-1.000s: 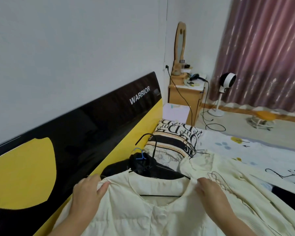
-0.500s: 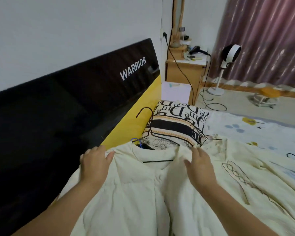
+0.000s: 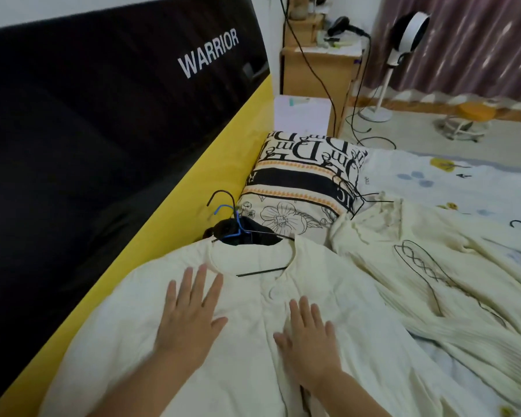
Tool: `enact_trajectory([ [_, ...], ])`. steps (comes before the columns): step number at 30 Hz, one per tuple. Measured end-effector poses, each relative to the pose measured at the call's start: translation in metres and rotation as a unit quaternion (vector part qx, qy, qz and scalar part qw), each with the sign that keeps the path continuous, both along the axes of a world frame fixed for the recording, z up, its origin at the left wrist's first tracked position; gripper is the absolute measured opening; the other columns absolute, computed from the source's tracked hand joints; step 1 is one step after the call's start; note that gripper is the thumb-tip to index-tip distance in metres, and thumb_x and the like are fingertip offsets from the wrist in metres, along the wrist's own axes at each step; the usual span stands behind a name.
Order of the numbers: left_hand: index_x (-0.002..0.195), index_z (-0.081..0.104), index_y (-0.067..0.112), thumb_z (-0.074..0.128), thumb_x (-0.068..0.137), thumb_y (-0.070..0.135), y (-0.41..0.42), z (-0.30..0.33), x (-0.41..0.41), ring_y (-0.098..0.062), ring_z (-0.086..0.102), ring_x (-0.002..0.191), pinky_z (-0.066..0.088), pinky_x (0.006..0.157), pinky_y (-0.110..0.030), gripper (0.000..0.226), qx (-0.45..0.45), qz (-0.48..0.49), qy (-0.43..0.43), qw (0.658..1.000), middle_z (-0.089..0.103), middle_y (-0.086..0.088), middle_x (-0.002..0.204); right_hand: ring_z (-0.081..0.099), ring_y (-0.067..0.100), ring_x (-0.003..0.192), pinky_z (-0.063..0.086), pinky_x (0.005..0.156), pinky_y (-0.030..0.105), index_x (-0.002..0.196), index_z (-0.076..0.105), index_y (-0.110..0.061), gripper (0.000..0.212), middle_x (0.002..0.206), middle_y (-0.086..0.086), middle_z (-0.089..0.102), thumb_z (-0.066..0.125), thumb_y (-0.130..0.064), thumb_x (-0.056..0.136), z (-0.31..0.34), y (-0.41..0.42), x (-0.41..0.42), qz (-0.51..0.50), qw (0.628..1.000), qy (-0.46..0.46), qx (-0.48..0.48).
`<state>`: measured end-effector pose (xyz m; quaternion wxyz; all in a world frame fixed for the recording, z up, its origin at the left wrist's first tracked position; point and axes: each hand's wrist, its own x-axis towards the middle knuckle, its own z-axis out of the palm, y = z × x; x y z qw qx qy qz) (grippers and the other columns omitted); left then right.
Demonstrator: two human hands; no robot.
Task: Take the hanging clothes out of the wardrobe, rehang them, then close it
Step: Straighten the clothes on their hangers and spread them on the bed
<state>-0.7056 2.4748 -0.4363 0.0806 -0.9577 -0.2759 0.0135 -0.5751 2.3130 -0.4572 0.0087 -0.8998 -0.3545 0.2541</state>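
I had both hands flat on the cream jacket [image 3: 253, 341], which lay spread on the bed [image 3: 463, 182] just below the pillow [image 3: 301, 182]. My left hand [image 3: 190, 317] and right hand [image 3: 309, 338] were open, fingers straight, pressing the front panels and gripping nothing. A black hanger [image 3: 262, 270] sat inside the jacket's collar. I judged this the rehanging step: the jacket was on its hanger and being smoothed. The next move would call for taking hold of the hanger's hook, which I could not pick out among the hooks [image 3: 223, 206] beside the pillow. The headboard [image 3: 103, 115] beyond the pillow read "WARRIOR"; the pillow's lettering was too broken to read.
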Motion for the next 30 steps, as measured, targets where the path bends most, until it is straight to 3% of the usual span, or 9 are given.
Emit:
enact_trajectory([
  [1,0.132,0.04,0.015,0.032,0.081,0.051,0.002,-0.003,-0.002,-0.037,0.034,0.128,-0.008,0.115,-0.043,0.064,0.002,-0.001,0.049,0.999,0.04,-0.018,0.141,-0.006,0.025,0.146,0.01,0.115,0.045,0.15,-0.007,-0.018,0.12,0.158,0.005,-0.013,-0.035,-0.077,0.049,0.0,-0.001,0.002,0.003,1.0,0.0,-0.008],
  [4,0.135,0.048,0.013,0.067,0.071,0.049,-0.005,0.011,0.009,-0.041,0.034,0.13,-0.001,0.115,-0.047,0.076,-0.031,0.018,0.053,0.998,0.041,-0.022,0.142,-0.002,0.025,0.146,0.013,0.115,0.044,0.151,-0.001,-0.018,0.069,0.159,0.004,-0.006,0.016,-0.056,0.096,0.005,-0.005,0.003,0.006,1.0,0.02,-0.015],
  [5,0.142,0.039,0.014,0.066,0.075,0.051,-0.009,0.021,0.011,-0.041,0.027,0.136,0.002,0.114,-0.049,0.081,-0.043,0.046,0.054,0.997,0.027,-0.02,0.149,0.002,0.025,0.146,0.014,0.115,0.044,0.15,0.005,-0.018,0.064,0.159,0.004,0.0,0.026,-0.048,0.098,0.01,-0.007,0.001,0.006,1.0,0.027,-0.009],
  [7,0.15,0.005,0.02,0.038,0.094,0.049,-0.018,0.033,0.015,-0.035,-0.001,0.144,0.001,0.116,-0.047,0.071,-0.035,0.058,0.082,0.994,-0.004,-0.012,0.157,0.022,0.025,0.139,0.026,0.109,0.04,0.142,0.026,-0.014,0.051,0.15,0.005,0.024,0.032,-0.04,0.099,0.018,-0.014,-0.003,-0.004,0.999,0.033,0.014],
  [9,0.149,0.002,0.022,0.027,0.099,0.043,-0.029,0.046,0.015,-0.026,0.001,0.145,0.008,0.116,-0.038,0.06,-0.086,0.048,0.082,0.992,-0.003,-0.006,0.158,0.045,0.023,0.113,0.038,0.089,0.031,0.107,0.048,-0.017,0.023,0.117,0.002,0.049,0.034,-0.032,0.098,0.027,-0.024,-0.009,-0.017,0.997,0.048,0.066],
  [10,0.149,0.008,0.021,0.028,0.099,0.041,-0.034,0.052,0.012,-0.022,0.012,0.144,0.016,0.114,-0.034,0.057,-0.105,0.023,0.061,0.992,0.008,-0.004,0.157,0.048,0.022,0.1,0.038,0.076,0.027,0.087,0.046,-0.021,0.017,0.099,-0.001,0.05,0.035,-0.027,0.097,0.033,-0.029,-0.013,-0.017,0.995,0.051,0.082],
  [12,0.146,0.021,0.019,0.03,0.099,0.037,-0.046,0.063,0.007,-0.02,0.035,0.133,0.031,0.105,-0.029,0.051,-0.139,-0.019,0.052,0.989,0.032,-0.003,0.147,0.051,0.024,0.093,0.034,0.064,0.026,0.076,0.046,-0.022,0.022,0.086,-0.001,0.051,0.036,-0.015,0.094,0.048,-0.04,-0.02,-0.014,0.995,0.054,0.088],
  [16,0.13,0.043,0.018,0.034,0.098,0.036,-0.068,0.083,-0.005,-0.02,0.05,0.118,0.041,0.096,-0.03,0.038,-0.19,-0.045,0.11,0.975,0.052,-0.002,0.128,0.054,0.029,0.105,0.044,0.084,0.034,0.112,0.057,-0.008,0.027,0.113,0.011,0.06,0.038,-0.014,0.094,0.086,-0.062,-0.033,-0.01,0.993,0.042,0.106],
  [30,0.127,0.048,0.021,0.038,0.097,0.037,-0.196,0.148,-0.017,-0.016,0.052,0.114,0.041,0.09,-0.026,0.036,-0.276,-0.147,0.117,0.943,0.056,0.001,0.125,0.044,0.027,0.123,0.036,0.099,0.035,0.134,0.045,-0.014,0.039,0.133,0.011,0.05,0.042,-0.025,0.097,0.167,-0.186,-0.094,-0.041,0.994,0.049,0.092],
])
